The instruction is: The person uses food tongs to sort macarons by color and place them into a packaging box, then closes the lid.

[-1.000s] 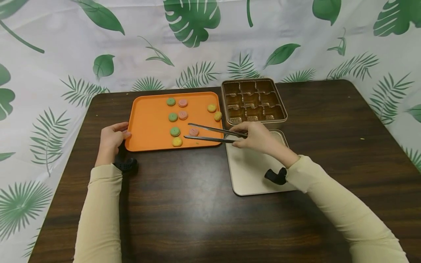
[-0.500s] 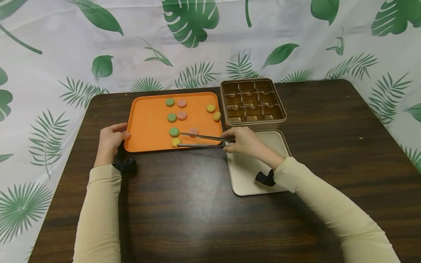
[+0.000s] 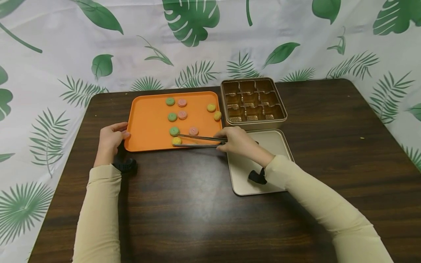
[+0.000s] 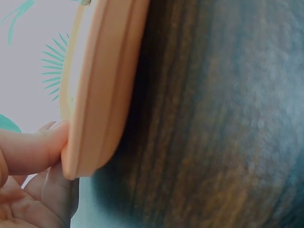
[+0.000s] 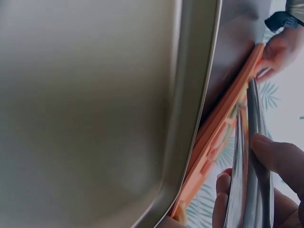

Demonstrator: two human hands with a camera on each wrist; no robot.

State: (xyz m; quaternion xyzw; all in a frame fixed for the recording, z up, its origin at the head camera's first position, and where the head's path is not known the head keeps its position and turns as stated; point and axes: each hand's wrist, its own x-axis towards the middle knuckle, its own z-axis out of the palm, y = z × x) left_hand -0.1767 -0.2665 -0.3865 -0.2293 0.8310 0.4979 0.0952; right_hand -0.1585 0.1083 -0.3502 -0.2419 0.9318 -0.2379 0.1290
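Observation:
My left hand (image 3: 111, 138) holds the left edge of an orange tray (image 3: 146, 122); in the left wrist view the thumb presses on its rim. Metal tongs (image 3: 201, 137) are gripped in my right hand (image 3: 241, 145), thumb on one arm and fingers on the other. The tong tips reach over the tray's front, right at a yellow macaron (image 3: 176, 141), one arm behind it and one along its front. Behind that lies a green macaron (image 3: 174, 131), close to the upper tip. A pink macaron (image 3: 193, 130) lies just behind the tongs.
Several more green, pink and yellow macarons (image 3: 211, 107) lie on the tray. To its right stands a gold box (image 3: 256, 126) with a brown divided insert (image 3: 250, 99). A gold lid (image 3: 241, 175) lies in front of the box, under my right forearm.
My right hand has moved left and slightly nearer with the tongs, bringing their tips from by the pink macaron to the front yellow one. The left hand and tray stay put.

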